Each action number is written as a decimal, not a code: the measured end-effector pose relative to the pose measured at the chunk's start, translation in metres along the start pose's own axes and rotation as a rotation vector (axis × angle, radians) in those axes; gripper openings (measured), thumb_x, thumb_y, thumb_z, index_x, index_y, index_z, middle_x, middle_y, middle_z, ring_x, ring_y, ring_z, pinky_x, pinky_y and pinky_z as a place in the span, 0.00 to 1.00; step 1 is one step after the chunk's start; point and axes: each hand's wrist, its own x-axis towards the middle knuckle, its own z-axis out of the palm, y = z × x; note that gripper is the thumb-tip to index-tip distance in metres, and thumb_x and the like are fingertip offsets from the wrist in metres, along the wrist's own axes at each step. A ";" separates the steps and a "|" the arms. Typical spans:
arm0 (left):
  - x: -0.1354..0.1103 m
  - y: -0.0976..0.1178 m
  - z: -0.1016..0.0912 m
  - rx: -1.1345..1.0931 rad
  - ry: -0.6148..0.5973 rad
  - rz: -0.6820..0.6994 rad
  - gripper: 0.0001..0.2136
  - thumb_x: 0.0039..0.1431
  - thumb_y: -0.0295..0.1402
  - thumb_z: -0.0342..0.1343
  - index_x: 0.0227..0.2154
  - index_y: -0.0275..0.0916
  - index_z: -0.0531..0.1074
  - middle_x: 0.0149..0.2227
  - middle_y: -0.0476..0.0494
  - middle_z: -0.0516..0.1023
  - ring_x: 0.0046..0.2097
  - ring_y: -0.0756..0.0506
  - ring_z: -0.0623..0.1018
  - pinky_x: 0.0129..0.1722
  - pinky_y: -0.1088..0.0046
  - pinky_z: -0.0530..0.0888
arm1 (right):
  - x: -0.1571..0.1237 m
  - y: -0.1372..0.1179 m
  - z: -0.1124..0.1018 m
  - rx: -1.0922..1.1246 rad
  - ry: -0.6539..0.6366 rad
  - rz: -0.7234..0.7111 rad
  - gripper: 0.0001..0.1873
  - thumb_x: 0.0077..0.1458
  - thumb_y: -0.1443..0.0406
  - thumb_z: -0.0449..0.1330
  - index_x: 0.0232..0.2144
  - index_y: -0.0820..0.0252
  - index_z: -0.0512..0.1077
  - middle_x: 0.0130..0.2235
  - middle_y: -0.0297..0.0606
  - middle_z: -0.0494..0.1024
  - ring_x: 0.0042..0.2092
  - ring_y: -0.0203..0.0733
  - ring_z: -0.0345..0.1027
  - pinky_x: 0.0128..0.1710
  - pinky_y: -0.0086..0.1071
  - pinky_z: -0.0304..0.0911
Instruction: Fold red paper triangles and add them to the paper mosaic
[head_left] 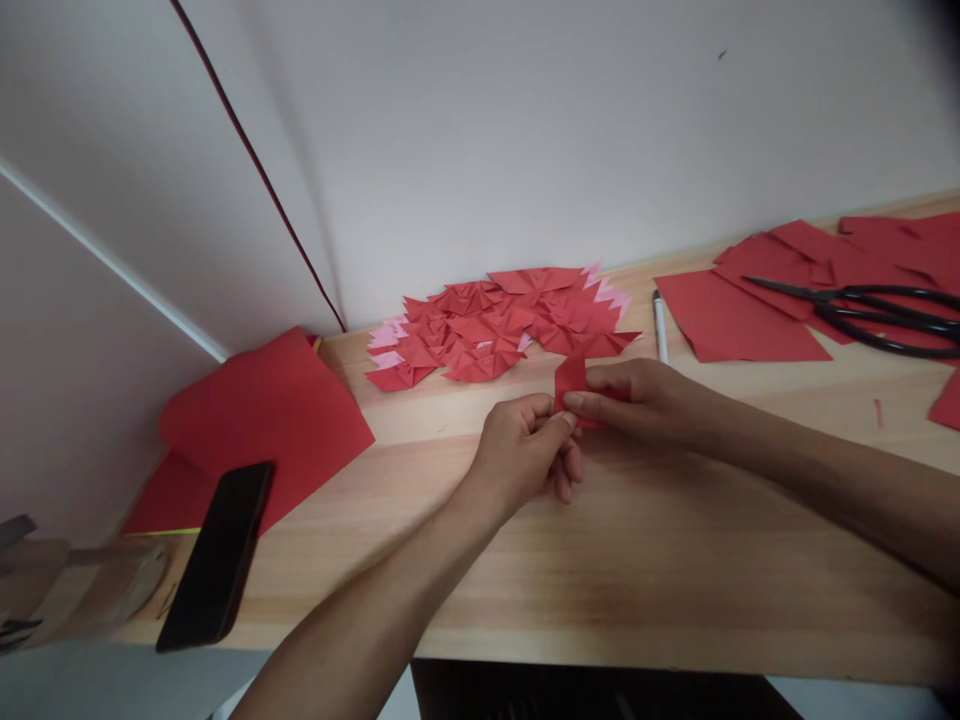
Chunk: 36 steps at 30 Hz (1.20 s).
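Note:
Both my hands meet over the middle of the wooden table [645,560], pinching one small piece of red paper [570,378]. My left hand [525,452] has its fingers curled and grips the paper's lower left edge. My right hand [645,398] comes in from the right, thumb and fingers closed on the paper's right side. The piece stands up slightly folded between them. Just behind it lies a heap of several folded red and pink paper pieces [495,325].
Red paper sheets [262,410] lie at the left, with a black phone [217,555] overhanging the front edge. A white pen [661,325], more red sheets [739,315] and black scissors [877,305] are at the right. A white wall stands close behind.

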 end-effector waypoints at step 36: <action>-0.001 -0.004 -0.001 -0.138 -0.084 0.063 0.08 0.57 0.35 0.54 0.29 0.36 0.68 0.17 0.52 0.72 0.13 0.55 0.66 0.13 0.82 0.62 | -0.005 -0.009 0.006 0.300 -0.038 -0.011 0.20 0.61 0.51 0.56 0.24 0.56 0.72 0.27 0.34 0.78 0.33 0.41 0.71 0.38 0.35 0.63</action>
